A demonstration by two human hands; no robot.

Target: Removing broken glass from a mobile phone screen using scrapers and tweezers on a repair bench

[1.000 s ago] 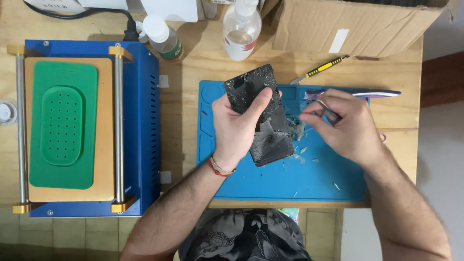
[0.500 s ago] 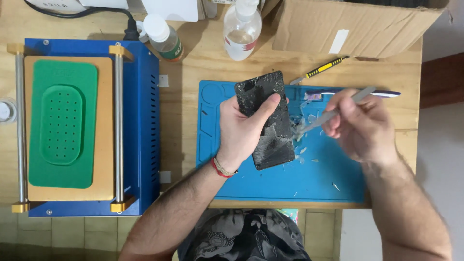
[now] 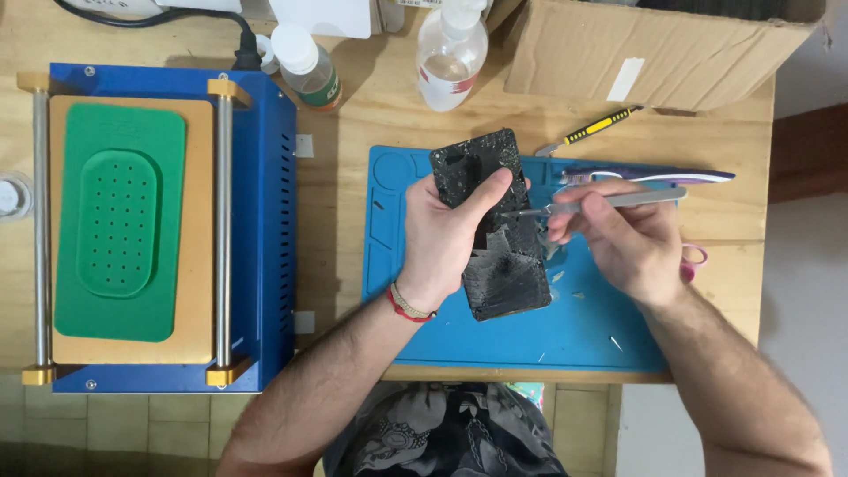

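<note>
At the far left of the worktop [image 3: 353, 177] I note a blue machine [image 3: 265, 238] with a green pad [image 3: 119, 234] on top, untouched. Two plastic bottles [image 3: 305, 66] stand behind, and a cardboard box [image 3: 654, 53] lies further right.

On the blue mat [image 3: 583, 327] sits the black phone panel [image 3: 495, 230], cracked and flaking. Its long axis runs away from me, top end tipped slightly leftward. My left hand [image 3: 442, 238] is closed on it from the left edge, thumb pressed across the upper face.

The right hand [image 3: 623, 238] comes in from the right side, pinching grey tweezers [image 3: 601, 201]. The tweezers lie nearly crosswise to the panel's long axis, tip touching the panel just beside the left thumb. Right hand is the working hand; left is the clamp.

Beyond lie a yellow-handled screwdriver [image 3: 596, 128] and a toothbrush [image 3: 654, 176].
</note>
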